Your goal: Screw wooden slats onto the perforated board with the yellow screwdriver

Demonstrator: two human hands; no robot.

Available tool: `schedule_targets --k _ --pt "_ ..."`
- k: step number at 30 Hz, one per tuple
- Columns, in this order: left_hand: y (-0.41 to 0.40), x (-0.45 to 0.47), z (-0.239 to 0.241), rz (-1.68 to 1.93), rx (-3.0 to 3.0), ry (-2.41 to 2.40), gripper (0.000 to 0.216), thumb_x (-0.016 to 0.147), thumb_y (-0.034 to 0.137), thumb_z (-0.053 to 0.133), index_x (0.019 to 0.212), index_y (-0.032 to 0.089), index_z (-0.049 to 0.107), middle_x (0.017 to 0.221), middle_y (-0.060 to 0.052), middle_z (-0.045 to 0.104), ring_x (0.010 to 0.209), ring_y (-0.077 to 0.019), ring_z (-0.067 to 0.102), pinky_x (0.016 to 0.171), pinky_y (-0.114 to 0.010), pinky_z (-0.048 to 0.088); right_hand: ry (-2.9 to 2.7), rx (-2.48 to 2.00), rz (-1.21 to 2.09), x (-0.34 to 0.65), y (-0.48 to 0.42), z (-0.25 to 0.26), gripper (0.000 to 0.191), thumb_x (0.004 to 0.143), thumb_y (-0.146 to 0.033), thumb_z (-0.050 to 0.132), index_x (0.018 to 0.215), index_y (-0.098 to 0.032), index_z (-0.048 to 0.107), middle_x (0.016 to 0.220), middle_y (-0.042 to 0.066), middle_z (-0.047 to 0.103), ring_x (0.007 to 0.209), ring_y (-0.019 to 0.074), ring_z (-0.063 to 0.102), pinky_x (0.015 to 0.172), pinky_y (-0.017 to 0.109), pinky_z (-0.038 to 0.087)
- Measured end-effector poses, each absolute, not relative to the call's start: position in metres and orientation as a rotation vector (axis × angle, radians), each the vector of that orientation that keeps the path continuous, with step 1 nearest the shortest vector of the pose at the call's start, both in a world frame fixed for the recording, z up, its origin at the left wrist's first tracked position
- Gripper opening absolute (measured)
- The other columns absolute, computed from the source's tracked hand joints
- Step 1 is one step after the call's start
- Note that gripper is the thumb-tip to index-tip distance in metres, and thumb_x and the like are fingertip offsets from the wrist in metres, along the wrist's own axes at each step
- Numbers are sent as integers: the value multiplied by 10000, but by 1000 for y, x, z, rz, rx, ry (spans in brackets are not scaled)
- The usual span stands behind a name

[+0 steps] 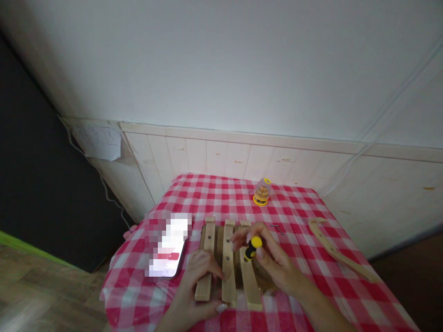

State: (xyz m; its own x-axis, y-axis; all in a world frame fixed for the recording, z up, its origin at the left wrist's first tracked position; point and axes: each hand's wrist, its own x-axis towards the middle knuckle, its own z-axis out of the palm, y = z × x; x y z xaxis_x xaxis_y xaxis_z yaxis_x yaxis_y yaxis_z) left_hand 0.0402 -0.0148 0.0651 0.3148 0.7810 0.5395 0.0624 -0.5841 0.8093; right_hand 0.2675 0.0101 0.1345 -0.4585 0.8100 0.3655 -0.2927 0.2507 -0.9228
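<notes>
In the head view, three light wooden slats lie side by side on a darker wooden piece, partly hidden beneath them. My left hand (200,281) wraps over the left slat (209,240), its fingertips touching the middle slat (228,276) and its thumb near the slats' close ends. Dark screw heads or holes show in the slats. Above the right slat (252,286), my right hand (273,258) grips a small screwdriver (254,248) with a black and yellow handle. Its tip points down at the right slat; whether it touches a screw I cannot tell.
A phone (176,263) with a lit, partly blurred screen lies on the left. Beyond the slats stands a clear and yellow bit case (262,191). Loose screws (277,228) and a curved wooden piece (332,246) lie right, on a checkered tablecloth (214,193) against the wall.
</notes>
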Motion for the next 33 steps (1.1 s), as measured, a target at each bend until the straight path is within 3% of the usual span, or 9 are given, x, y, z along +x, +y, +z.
schedule_targets --k 5,9,14,17,22,25,28,33 --pt "-15 41 68 1328 1888 744 463 907 725 696 955 265 670 867 6 653 837 -223 583 825 -326 389 -1487 -464 1430 264 12 129 232 1048 -523 582 1128 -306 574 802 -45 543 693 129 453 686 264 380" --pt "-15 40 69 1327 1880 752 465 900 724 704 944 263 672 859 0 649 836 -230 583 807 -324 394 -1409 -444 1573 263 14 129 512 1036 -670 467 1219 -244 685 792 -10 523 697 148 435 696 294 379" --pt "-15 40 67 1320 1885 760 493 894 741 695 940 251 685 849 -8 642 826 -232 582 804 -328 399 -1492 -521 1497 265 13 132 452 1053 -622 483 1103 -243 725 781 -11 520 695 147 453 694 291 384" --pt "-16 40 67 1302 1904 792 523 888 760 682 917 238 689 841 -20 647 823 -241 582 806 -339 405 -1607 -553 1391 266 12 135 424 1005 -647 563 1001 -243 694 859 13 563 773 166 521 731 298 428" --pt "-15 42 69 1314 1916 800 546 899 778 645 901 234 683 835 -27 656 827 -249 596 823 -354 421 -1560 -548 1363 266 10 141 322 975 -575 673 1023 -263 612 1116 75 635 1080 227 612 943 382 472" --pt "-15 42 70 1323 1929 792 554 905 783 632 899 232 684 813 -27 650 808 -247 591 806 -352 420 -1500 -532 1435 265 9 137 303 993 -553 661 1029 -276 542 976 32 660 892 185 633 815 334 487" --pt "-14 41 69 1317 1930 785 549 904 778 640 905 231 688 811 -27 647 801 -242 586 796 -348 417 -1476 -517 1423 262 11 130 315 1001 -568 641 1042 -276 531 756 -45 556 637 131 476 642 270 407" --pt "-15 40 68 1316 1907 780 520 897 757 673 922 238 691 843 -25 658 828 -244 591 810 -346 407 -1372 -488 1511 258 13 132 576 977 -741 512 1162 -221 676 756 -11 531 647 154 427 651 310 376"
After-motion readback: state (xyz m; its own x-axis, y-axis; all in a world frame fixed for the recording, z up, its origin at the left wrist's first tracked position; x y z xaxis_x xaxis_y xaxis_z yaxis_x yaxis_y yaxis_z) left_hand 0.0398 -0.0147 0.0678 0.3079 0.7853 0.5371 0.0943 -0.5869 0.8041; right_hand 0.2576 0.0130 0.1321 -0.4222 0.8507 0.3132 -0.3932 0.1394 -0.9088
